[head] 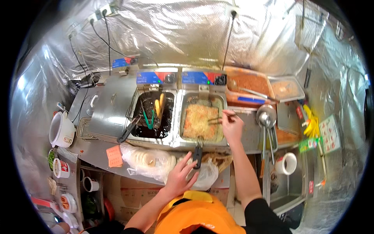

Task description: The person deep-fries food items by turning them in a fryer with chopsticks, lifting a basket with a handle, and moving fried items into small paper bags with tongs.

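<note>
My right hand (pixel 231 125) is closed around thin dark chopsticks (pixel 214 120), whose tips reach the frying food. Under them, pale foaming oil bubbles around orange-brown pieces (pixel 201 120) in the right-hand deep fryer (pixel 177 133). A black basket handle (pixel 197 156) juts out over that fryer's front edge. Close beside the handle is my left hand (pixel 181 179), fingers spread and holding nothing; whether a fingertip touches the handle is unclear. Dark oil fills the left fryer vat (pixel 168 125), where a basket holds green-handled tongs (pixel 149 121) and yellow sticks of food (pixel 159 105).
Plastic-bagged pale rounds (pixel 146 159) lie along the counter front. A second black basket handle (pixel 127 133) sticks out leftward. On the right are steel ladles (pixel 266 117), a tub of reddish mixture (pixel 248 83) and a sink (pixel 293 187). A white pot (pixel 61 130) stands left.
</note>
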Available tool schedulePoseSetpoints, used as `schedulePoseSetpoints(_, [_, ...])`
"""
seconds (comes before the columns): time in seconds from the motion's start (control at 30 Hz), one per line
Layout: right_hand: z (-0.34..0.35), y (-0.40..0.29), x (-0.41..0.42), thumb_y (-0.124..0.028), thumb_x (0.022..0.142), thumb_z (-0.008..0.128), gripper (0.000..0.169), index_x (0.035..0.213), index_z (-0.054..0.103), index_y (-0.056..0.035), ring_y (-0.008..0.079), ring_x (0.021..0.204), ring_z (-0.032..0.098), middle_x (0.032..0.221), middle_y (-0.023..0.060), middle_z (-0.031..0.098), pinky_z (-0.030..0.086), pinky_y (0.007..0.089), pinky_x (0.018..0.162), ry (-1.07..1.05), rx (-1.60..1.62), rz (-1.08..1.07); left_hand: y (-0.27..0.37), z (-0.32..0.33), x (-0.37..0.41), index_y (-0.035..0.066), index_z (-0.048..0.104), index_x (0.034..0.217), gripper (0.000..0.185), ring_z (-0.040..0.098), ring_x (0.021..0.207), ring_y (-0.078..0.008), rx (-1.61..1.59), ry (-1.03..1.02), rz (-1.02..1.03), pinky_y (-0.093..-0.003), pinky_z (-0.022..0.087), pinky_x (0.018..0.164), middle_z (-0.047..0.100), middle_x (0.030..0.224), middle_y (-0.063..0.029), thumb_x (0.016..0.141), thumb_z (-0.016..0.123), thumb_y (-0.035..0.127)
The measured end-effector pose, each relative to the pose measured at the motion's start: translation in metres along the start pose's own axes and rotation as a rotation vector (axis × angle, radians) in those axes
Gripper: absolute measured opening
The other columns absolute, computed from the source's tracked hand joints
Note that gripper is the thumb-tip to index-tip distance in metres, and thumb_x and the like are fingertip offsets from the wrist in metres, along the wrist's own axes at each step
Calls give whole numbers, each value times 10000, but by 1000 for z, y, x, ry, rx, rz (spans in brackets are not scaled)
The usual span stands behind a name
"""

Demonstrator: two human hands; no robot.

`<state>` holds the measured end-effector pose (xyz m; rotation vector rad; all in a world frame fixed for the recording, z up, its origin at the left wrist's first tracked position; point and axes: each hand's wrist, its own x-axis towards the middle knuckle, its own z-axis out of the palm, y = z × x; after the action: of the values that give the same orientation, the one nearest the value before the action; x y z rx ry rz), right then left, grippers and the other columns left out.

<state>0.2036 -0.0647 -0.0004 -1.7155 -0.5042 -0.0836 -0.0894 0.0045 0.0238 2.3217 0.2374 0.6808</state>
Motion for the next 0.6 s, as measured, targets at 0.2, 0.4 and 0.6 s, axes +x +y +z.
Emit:
schedulePoseSetpoints(0.2, [26,-2,10,-77,1010,641,151,1056,745,23,155,742,750,797,127,776,558,307,659,-103,-78,-67,-43,-17,-66,15,698,1183,320,675,1197,-371,-47,53,-176,-404,587,932,587,1444,-236,874,753,75])
schedulePoseSetpoints(0.4, [44,-35,-33,-77,1011,653,145,1070,744,19,160,764,766,817,73,743,559,266,625,-110,48,75,-73,-44,-137,0,713,1136,240,701,1156,-329,-181,101,-484,-367,596,906,606,1428,-220,909,729,75])
schedulePoseSetpoints(0.6, [46,-58,-19,-65,1018,641,173,1089,750,50,128,777,737,816,75,765,553,269,690,76,89,4,-106,-57,-198,-2,725,1119,228,724,1087,-312,-149,174,-560,-352,596,894,651,1352,-243,898,726,55])
